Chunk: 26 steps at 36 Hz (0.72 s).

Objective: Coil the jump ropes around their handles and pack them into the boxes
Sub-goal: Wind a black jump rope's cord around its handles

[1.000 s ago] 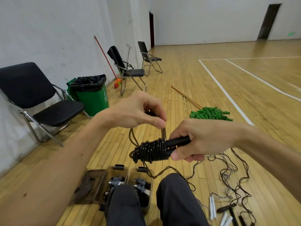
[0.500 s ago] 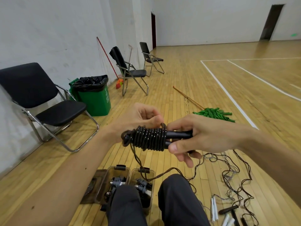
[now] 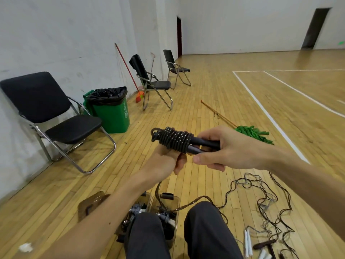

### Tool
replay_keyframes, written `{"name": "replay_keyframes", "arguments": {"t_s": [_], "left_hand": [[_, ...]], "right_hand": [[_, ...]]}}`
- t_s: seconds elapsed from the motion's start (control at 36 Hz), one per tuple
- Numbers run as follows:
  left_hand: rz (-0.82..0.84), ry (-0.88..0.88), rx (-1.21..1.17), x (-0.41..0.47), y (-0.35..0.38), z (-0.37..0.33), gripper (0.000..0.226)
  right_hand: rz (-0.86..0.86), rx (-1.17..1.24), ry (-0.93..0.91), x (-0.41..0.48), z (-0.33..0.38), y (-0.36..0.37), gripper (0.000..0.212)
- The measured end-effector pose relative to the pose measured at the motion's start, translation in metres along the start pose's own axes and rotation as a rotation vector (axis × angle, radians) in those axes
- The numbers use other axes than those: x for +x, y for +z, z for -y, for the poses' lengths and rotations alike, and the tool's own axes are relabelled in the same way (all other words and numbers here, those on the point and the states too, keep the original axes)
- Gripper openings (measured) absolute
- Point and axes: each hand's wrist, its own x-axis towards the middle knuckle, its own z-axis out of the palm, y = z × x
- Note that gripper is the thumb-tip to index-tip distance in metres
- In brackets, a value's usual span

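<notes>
At the centre of the frame, your right hand point(image 3: 231, 150) grips the paired black handles point(image 3: 205, 144) by their near ends, thumb underneath and fingers wrapped over the top, so the far ends point toward the upper left with the coil point(image 3: 174, 140) wound tightly round them. Your left hand point(image 3: 164, 163) sits directly beneath that coil with its fingers point(image 3: 180, 162) curled, and the rope tail point(image 3: 158, 187) drops out from under it toward the lower centre. It looks to be gripping the tail, though the palm side is hidden from view. Judging by the slack trailing over your knee and out to the right, there is a good length yet to wind. To do this step well, hold the handles steady and level with the right hand and let the left carry the tail round them under light, even tension, laying each turn snug against the last one rather than on top of it. Work toward your right thumb, and shift that grip back along the handles before the turns crowd it. Watch that the tail does not snag on the rim of the boxes point(image 3: 176, 200) below your wrists, or drag in the loose ropes point(image 3: 265, 200) tangled on the floor at the lower right. The coil itself touches the top of your left hand and lies just beside the right fingertips, with bare handle showing between them.
</notes>
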Motion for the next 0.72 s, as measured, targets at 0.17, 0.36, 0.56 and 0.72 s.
{"name": "replay_keyframes", "arguments": {"t_s": [0.17, 0.36, 0.56, 0.72], "left_hand": [[0.151, 0.051, -0.027, -0.025, 0.021, -0.010, 0.035], [0.160, 0.044, 0.149, -0.022, 0.028, -0.003, 0.026], [0.165, 0.107, 0.498, -0.025, 0.030, 0.000, 0.019], [0.132, 0.235, 0.798, -0.022, 0.020, -0.008, 0.029]], "right_hand": [[-0.126, -0.079, 0.044, 0.007, -0.011, 0.001, 0.014], [-0.261, -0.264, 0.155, 0.019, -0.032, 0.001, 0.011], [-0.357, -0.396, 0.274, 0.030, -0.058, -0.007, 0.014], [-0.189, -0.411, 0.387, 0.029, -0.078, -0.011, 0.013]]}}
